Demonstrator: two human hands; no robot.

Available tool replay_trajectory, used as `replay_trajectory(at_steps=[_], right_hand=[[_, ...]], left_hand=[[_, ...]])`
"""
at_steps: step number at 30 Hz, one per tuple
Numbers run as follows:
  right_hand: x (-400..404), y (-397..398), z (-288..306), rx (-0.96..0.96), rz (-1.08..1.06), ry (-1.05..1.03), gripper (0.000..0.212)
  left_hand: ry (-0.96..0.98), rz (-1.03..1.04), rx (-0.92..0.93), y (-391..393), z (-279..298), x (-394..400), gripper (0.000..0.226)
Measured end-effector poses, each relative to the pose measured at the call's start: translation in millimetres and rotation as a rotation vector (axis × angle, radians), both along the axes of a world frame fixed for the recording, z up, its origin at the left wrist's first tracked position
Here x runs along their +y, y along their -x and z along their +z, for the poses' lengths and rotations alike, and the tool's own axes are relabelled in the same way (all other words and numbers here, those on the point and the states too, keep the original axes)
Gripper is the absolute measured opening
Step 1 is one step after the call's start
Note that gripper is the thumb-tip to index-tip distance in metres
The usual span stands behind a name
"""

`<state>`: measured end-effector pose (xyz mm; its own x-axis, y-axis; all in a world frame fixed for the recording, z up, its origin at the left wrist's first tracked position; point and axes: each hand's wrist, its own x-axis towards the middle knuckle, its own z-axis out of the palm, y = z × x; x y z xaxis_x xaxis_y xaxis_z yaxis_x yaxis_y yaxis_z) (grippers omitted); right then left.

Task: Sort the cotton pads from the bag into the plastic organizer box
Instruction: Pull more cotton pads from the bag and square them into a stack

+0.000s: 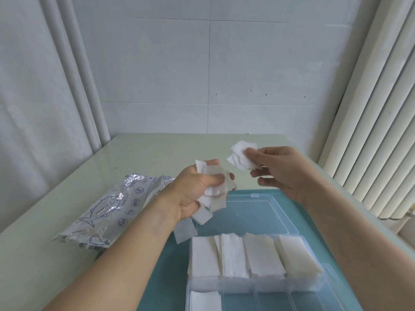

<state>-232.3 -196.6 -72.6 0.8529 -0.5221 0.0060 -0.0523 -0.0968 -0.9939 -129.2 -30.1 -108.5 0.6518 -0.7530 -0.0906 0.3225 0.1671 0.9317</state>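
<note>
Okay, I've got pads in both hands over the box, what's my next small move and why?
Probably lower the right hand and lay its few pads into the near row of the box. The far row looks full, while the near row shows pads only at its left end; the left hand grips a bigger bunch.

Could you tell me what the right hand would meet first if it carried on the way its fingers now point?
Probably the left hand and its bunch of cotton pads: the right hand points leftward at them, though depth is unclear.

Both bare forearms reaching forward, left hand (pixel 197 189) raised with fingers curled tight in a full grip, right hand (pixel 278 171) level beside it, apart, thumb and fingertips pinched.
</note>
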Motion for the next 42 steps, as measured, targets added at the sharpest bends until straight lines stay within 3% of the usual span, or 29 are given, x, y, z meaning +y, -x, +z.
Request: replay_trajectory(at_steps=[2,6,10,14,18,22,27,30,36,40,42], right_hand=[[4.7,-0.2,-3.2,0.056,0.056,0.028,0.024],[4.4,-2.5,-6.1,0.058,0.077,0.074,0.019],[2.4,-4.2,-7.9,0.016,0.104,0.14,0.009],[5.6,-6.3,-10.7,0.003,0.058,0.178,0.008],[3.5,-4.1,-6.0,-0.045,0.015,0.07,0.01],[5.0,-1.1,1.5,-0.111,0.046,0.031,0.012],[14.3,-7.5,-9.8,0.044,-0.082,0.445,0.027],[11.1,-8.3,-12.2,0.125,-0.008,0.337,0.028],[1.5,-7.2,-11.8,-0.031,-0.049,0.062,0.022],[-2.0,-5.8,-3.3,-0.144,-0.131,-0.084,0.022],[1.0,-4.8,0.2,-0.13,-0.057,-0.106,0.021]], left_hand=[[-0.023,0.047,-0.069,0.0,-1.9,-1.7,0.01],[-0.02,0.135,-0.028,-3.4,-1.0,-3.6,0.007],[-0.02,-0.003,0.04,-1.2,4.1,-3.2,0.027],[0.03,-0.142,0.065,2.2,6.9,-0.5,0.034],[0.069,-0.178,-0.059,-5.9,-0.4,-0.9,0.07],[0.03,-0.113,-0.218,-2.7,-0.4,-1.5,0.053],[0.017,-0.036,-0.228,0.8,-2.4,-2.1,0.033],[0.002,0.009,-0.208,-0.1,-3.3,-2.1,0.028],[0.017,-0.034,-0.086,-4.0,-2.7,-1.4,0.029],[0.023,0.098,0.016,-8.4,-3.5,-3.3,0.028],[0.036,0.181,0.056,-10.8,-3.8,-4.7,0.025]])
